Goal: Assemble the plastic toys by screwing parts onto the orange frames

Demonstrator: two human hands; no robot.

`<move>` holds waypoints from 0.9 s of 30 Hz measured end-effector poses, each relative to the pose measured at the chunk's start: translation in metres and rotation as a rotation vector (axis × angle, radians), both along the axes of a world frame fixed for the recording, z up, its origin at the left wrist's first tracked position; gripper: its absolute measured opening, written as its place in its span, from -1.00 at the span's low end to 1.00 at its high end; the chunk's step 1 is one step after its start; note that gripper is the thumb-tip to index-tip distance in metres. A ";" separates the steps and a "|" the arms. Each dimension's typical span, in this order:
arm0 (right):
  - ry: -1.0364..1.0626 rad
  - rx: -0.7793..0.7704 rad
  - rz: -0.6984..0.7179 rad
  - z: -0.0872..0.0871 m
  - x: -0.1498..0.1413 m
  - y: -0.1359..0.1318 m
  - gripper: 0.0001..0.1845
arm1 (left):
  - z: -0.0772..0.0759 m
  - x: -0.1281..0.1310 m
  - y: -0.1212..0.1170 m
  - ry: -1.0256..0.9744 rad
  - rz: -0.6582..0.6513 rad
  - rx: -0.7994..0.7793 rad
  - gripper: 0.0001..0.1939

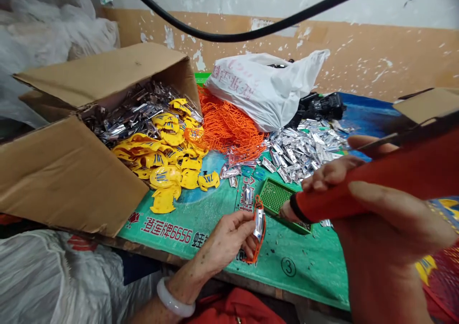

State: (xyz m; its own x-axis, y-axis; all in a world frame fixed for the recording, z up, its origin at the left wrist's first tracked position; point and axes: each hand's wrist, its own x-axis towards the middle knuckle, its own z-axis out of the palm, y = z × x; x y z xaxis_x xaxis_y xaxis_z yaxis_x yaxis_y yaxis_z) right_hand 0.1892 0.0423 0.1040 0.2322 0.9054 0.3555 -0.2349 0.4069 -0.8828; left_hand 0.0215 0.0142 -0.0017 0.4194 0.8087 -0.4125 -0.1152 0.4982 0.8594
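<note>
The left hand [229,235] pinches an orange frame [257,253] between thumb and fingers, low over the front of the green-covered worktop [315,271]; a silver piece [258,223] lies along the frame, right at the fingertips. The right hand [369,209] is closed around a thick red tool [398,180], its dark-banded end pointing left, in front of a green basket [275,197]. A pale bangle [175,299] circles the left wrist. Beyond the basket spreads a heap of silver pieces [304,149], and next to it a tangle of orange frames [229,123] runs partly under a white plastic bag [256,92]. On the left, yellow parts [165,176] spill from an open cardboard box [71,176] onto the worktop
</note>
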 end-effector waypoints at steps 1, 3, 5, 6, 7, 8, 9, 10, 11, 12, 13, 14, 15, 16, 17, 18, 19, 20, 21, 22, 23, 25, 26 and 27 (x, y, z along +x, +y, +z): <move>0.004 -0.011 0.044 -0.001 -0.002 -0.005 -0.62 | 0.000 0.000 0.000 0.004 -0.005 0.000 -0.69; 0.010 -0.033 0.100 -0.004 -0.005 -0.013 -0.57 | 0.001 0.001 0.000 0.030 -0.023 0.004 -0.70; 0.012 -0.057 0.122 -0.008 -0.007 -0.019 -0.52 | 0.001 0.002 0.000 0.056 -0.047 0.026 -0.70; 0.012 -0.070 0.126 -0.010 -0.007 -0.020 -0.51 | 0.000 0.002 0.000 0.064 -0.055 0.040 -0.70; 0.011 -0.079 0.125 -0.011 -0.007 -0.022 -0.50 | 0.000 0.002 0.000 0.072 -0.060 0.052 -0.71; 0.009 -0.085 0.125 -0.013 -0.007 -0.023 -0.50 | 0.000 0.003 0.000 0.079 -0.063 0.063 -0.71; 0.006 -0.087 0.126 -0.014 -0.006 -0.023 -0.49 | -0.001 0.003 0.000 0.087 -0.064 0.073 -0.72; 0.002 -0.085 0.127 -0.016 -0.005 -0.024 -0.50 | -0.001 0.003 0.000 0.095 -0.064 0.083 -0.73; -0.004 -0.084 0.126 -0.017 -0.004 -0.024 -0.50 | -0.001 0.003 0.000 0.103 -0.063 0.093 -0.73; -0.009 -0.085 0.125 -0.019 -0.003 -0.024 -0.52 | 0.000 0.003 0.000 0.111 -0.063 0.100 -0.73; -0.010 -0.083 0.127 -0.020 -0.002 -0.025 -0.54 | 0.000 0.004 0.000 0.120 -0.062 0.104 -0.73; -0.005 -0.079 0.130 -0.021 -0.002 -0.025 -0.55 | 0.001 0.004 0.000 0.128 -0.061 0.105 -0.73; 0.003 -0.076 0.134 -0.022 -0.002 -0.025 -0.56 | 0.002 0.004 0.000 0.136 -0.061 0.106 -0.73; 0.012 -0.075 0.137 -0.023 -0.002 -0.024 -0.56 | 0.002 0.005 -0.001 0.142 -0.063 0.107 -0.73; 0.018 -0.077 0.139 -0.023 -0.003 -0.024 -0.55 | 0.002 0.005 -0.001 0.147 -0.064 0.109 -0.73; 0.017 -0.077 0.138 -0.024 -0.003 -0.024 -0.55 | 0.002 0.005 -0.001 0.150 -0.067 0.110 -0.72; 0.009 -0.078 0.135 -0.024 -0.004 -0.023 -0.54 | 0.002 0.006 -0.001 0.152 -0.067 0.110 -0.72; 0.002 -0.077 0.130 -0.024 -0.005 -0.023 -0.53 | 0.002 0.006 -0.001 0.152 -0.065 0.108 -0.71; -0.003 -0.078 0.127 -0.023 -0.006 -0.023 -0.52 | 0.001 0.006 -0.001 0.152 -0.061 0.104 -0.71; -0.005 -0.077 0.127 -0.022 -0.007 -0.022 -0.52 | 0.000 0.006 -0.001 0.150 -0.058 0.100 -0.70; -0.007 -0.080 0.127 -0.021 -0.008 -0.022 -0.52 | 0.000 0.006 -0.001 0.147 -0.055 0.098 -0.70; -0.014 -0.093 0.124 -0.020 -0.010 -0.022 -0.52 | -0.001 0.006 -0.001 0.144 -0.057 0.097 -0.70; -0.021 -0.099 0.123 -0.019 -0.011 -0.023 -0.53 | -0.001 0.006 -0.001 0.144 -0.059 0.099 -0.70; -0.025 -0.102 0.122 -0.018 -0.011 -0.023 -0.53 | -0.001 0.007 -0.001 0.145 -0.060 0.102 -0.70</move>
State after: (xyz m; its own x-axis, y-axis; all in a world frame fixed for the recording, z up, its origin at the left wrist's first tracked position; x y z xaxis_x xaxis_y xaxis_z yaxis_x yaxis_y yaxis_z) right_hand 0.1777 0.0196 0.0857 0.1108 0.9580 0.2646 -0.2545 0.2847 -0.9242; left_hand 0.0280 0.0133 -0.0031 0.4101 0.8245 -0.3898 0.0413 0.4102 0.9110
